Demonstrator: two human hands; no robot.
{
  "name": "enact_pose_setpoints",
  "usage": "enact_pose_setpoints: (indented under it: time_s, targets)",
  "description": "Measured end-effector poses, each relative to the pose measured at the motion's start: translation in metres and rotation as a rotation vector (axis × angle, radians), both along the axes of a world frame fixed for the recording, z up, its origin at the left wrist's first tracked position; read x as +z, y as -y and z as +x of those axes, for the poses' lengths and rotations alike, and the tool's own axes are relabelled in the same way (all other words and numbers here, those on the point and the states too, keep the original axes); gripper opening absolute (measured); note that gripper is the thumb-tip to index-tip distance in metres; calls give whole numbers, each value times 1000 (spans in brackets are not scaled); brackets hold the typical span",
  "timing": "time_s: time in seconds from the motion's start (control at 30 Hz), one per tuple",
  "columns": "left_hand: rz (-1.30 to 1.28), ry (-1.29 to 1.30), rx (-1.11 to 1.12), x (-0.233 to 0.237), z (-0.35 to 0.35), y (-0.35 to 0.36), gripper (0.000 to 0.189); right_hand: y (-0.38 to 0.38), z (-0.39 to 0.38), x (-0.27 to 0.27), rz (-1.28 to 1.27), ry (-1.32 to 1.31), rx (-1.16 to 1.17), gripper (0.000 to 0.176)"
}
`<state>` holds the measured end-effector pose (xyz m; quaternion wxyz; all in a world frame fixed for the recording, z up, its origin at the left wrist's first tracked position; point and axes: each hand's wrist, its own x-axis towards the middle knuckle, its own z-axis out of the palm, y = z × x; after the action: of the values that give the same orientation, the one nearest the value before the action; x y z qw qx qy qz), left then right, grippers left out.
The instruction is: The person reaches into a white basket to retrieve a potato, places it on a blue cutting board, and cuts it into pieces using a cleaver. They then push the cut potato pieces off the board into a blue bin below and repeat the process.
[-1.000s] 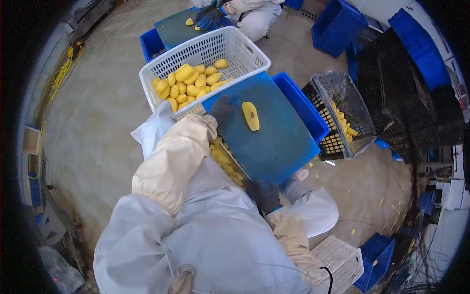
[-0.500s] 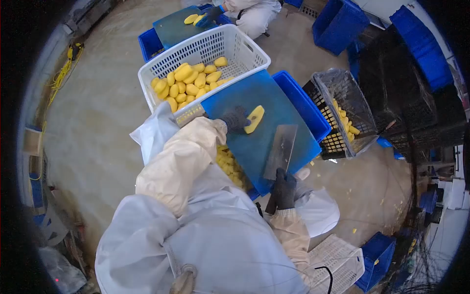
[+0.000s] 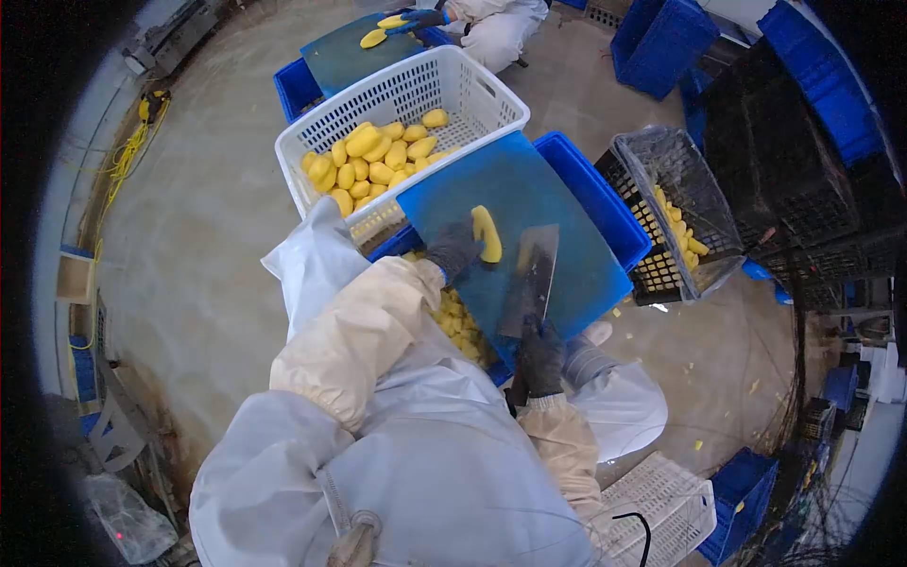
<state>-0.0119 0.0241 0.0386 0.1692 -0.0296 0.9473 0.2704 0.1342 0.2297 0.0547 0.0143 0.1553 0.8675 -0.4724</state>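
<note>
On the blue cutting board (image 3: 586, 246) lies a yellow peeled potato piece (image 3: 487, 234). My left hand (image 3: 453, 250), in a dark grey glove, has its fingers at the left side of that piece. The gloved right hand (image 3: 541, 357) is closed round the handle of a wide cleaver (image 3: 531, 282), whose blade is over the board, just right of the piece. Beyond the board, a white basket (image 3: 402, 88) holds several peeled potatoes (image 3: 370, 142). Cut yellow pieces (image 3: 460, 326) fill a container partly hidden under the board.
A black crate (image 3: 635, 231) lined with clear plastic holds yellow pieces at the right. A co-worker's gloved hand (image 3: 425, 19) is at another board (image 3: 345, 61) at the top. A white crate (image 3: 652, 510) and a blue bin (image 3: 742, 501) stand at the lower right.
The potato piece has turned more upright and shifted slightly beside my left hand. The cleaver has come closer to it. The view has shifted a little.
</note>
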Motion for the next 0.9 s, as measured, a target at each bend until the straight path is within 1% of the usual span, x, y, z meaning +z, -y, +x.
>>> enact_pose_setpoints:
  time_s: [0.03,0.07,0.1,0.13,0.17,0.23,0.27,0.33,0.37,0.4,0.43,0.47,0.5,0.53,0.57,0.6,0.67,0.73,0.83,0.9]
  targets:
    - [-14,-272,1,18,8,-1,50,-1,1,2,-92,106,-25,30]
    - [-14,-270,3,16,6,3,50,-2,1,6,-183,211,-50,29]
    - [-127,-503,-245,14,-1,12,50,-2,1,11,-182,212,-48,29]
    - [-242,-733,-496,9,-9,21,50,-2,1,17,-58,151,1,28]
    - [-242,-734,-494,1,-18,26,50,-1,0,22,66,87,50,28]
    - [-110,-571,-602,-5,-30,30,48,-2,-2,29,87,62,75,28]
    - [-107,-570,-603,-11,-33,29,48,-3,-1,31,108,42,98,28]
    - [-230,-156,-584,15,-28,17,47,-6,1,24,121,78,98,29]
    - [-228,-152,-583,12,-25,17,47,-6,2,20,129,109,101,30]
    - [-186,-169,-522,10,-20,17,47,-4,2,25,128,113,102,30]
    - [-143,-186,-460,8,-16,17,48,-1,3,32,208,0,138,35]
    - [-141,-184,-457,6,-13,17,48,0,2,37,288,-114,175,40]
    - [-104,-170,-398,11,-10,16,47,0,0,32,290,-113,178,40]
    - [-66,-157,-340,16,-8,14,47,-1,-4,25,416,-68,245,35]
    - [-65,-158,-337,19,-10,13,47,-2,-9,20,542,-23,313,30]
    - [-74,-127,-341,17,-12,14,46,0,-12,25,545,-26,314,30]
    - [-82,-95,-345,12,-17,15,45,5,-15,36,643,-62,393,25]
    - [-2,-87,-368,11,-20,16,43,6,-17,36,630,-37,387,24]
    - [-1,-26,-369,14,-22,16,43,6,-20,31,619,-6,387,24]
    - [-37,-61,-376,14,-20,16,44,9,-22,26,616,-1,400,24]
